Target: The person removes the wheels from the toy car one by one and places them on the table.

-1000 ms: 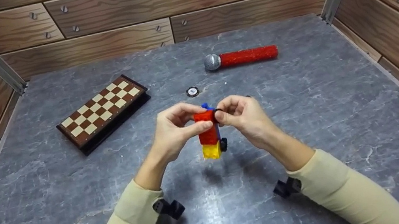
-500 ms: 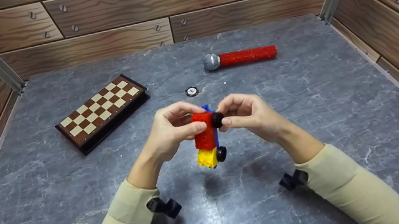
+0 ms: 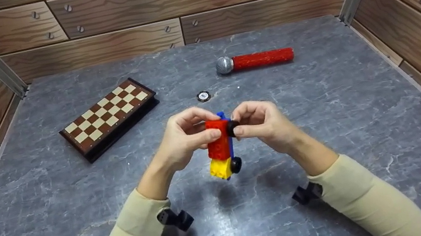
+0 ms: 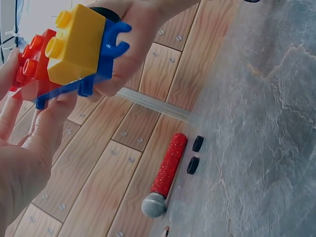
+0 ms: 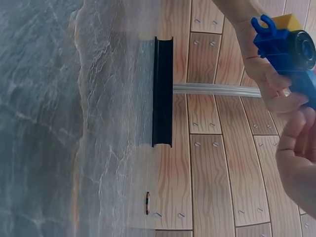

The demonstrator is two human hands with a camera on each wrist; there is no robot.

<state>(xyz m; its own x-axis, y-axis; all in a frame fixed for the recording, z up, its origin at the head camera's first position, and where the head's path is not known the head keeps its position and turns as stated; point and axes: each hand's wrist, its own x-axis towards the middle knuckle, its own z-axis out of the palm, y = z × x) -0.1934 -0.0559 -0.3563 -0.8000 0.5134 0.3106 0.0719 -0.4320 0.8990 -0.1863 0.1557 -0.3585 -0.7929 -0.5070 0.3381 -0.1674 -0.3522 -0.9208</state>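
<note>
Left hand (image 3: 182, 142): grasping, thumb and fingers holding the red brick (image 3: 219, 150) of a toy vehicle. Right hand (image 3: 265, 124): pinching the upper black wheel (image 3: 232, 128) of the same piece, thumb pressing its outer face. Toy vehicle: hanging in the air above the middle of the counter (image 3: 328, 116), yellow brick (image 3: 220, 168) pointing toward the near edge; a blue base (image 4: 101, 69) with a forked hook running under the bricks; a second black wheel (image 3: 236, 165) sitting beside the yellow one. Poker chip (image 3: 203, 96): lying flat between the hands and the far edge. Two loose black wheels (image 4: 193, 165): resting near the microphone in the left wrist view. Red microphone (image 3: 262, 59): lying near the far edge, right of its middle, silver head facing the left edge. Checkered board case (image 3: 109, 119): lying aslant toward the far left corner.
</note>
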